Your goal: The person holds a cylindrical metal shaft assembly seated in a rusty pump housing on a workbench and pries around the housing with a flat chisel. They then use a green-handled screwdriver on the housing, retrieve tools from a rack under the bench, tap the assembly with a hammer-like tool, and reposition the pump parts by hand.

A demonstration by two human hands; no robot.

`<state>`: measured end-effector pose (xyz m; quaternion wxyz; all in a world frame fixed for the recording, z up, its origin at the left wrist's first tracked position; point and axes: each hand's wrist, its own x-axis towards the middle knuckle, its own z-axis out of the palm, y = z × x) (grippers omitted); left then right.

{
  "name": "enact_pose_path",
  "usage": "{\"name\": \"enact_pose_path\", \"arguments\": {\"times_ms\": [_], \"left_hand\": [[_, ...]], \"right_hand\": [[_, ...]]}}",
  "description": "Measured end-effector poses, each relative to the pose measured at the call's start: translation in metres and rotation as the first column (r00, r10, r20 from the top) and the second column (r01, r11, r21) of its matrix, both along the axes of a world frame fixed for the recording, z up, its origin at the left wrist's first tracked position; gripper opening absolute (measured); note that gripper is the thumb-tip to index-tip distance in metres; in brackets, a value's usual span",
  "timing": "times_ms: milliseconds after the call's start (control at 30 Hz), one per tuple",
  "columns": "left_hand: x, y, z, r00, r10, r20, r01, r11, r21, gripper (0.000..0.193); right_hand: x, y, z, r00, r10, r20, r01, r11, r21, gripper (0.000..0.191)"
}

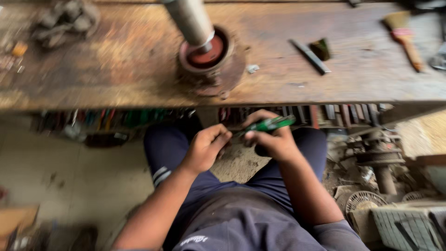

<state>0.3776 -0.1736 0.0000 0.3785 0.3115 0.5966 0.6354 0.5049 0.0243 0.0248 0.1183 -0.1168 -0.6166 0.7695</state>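
1. The right hand [274,139] is closed around a green-handled tool [267,124], which lies across the top of its fingers, over the lap and just below the front edge of the workbench [116,60].
2. The left hand [204,148] has its fingers curled in, and its fingertips meet the near end of the tool beside the right hand. The picture is blurred here, so I cannot tell if it grips the tip or only touches it.
3. Both hands sit close together above the knees, which are covered by dark blue trousers [172,153] with white stripes.
4. On the workbench, straight ahead of the hands, a grey metal cylinder [191,21] stands tilted in a round reddish part [206,56] set on a rusty disc.
5. Further right on the bench lie a dark flat bar [310,56] and, near the far corner, a paintbrush [404,35] with a wooden handle.
6. A heap of grey lumps [65,21] sits at the bench's far left.
7. Under the bench front, a row of tools [111,118] with coloured handles hangs or stands.
8. On the floor to the right are rusty machine parts [378,158] and a fan guard [364,202].
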Motion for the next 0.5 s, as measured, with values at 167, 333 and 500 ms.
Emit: {"name": "enact_pose_path", "arguments": {"times_ms": [167, 333, 500], "left_hand": [[-0.021, -0.001, 0.012, 0.987, 0.159, -0.015, -0.158, 0.987, 0.042, 0.028], [-0.061, -0.005, 0.029, 0.882, 0.450, -0.139, -0.389, 0.862, 0.326, 0.013], [-0.135, 0.027, 0.053, 0.623, 0.591, -0.513, -0.395, 0.803, 0.446, 0.083]], "right_hand": [[-0.019, 0.011, -0.004, 0.961, -0.002, -0.275, -0.028, 0.994, -0.108, 0.025], [-0.045, 0.034, 0.009, 0.882, -0.212, -0.421, 0.190, 0.977, -0.095, 0.020], [-0.078, 0.039, 0.018, 0.879, -0.270, -0.393, 0.305, 0.952, 0.028, 0.020]]}}
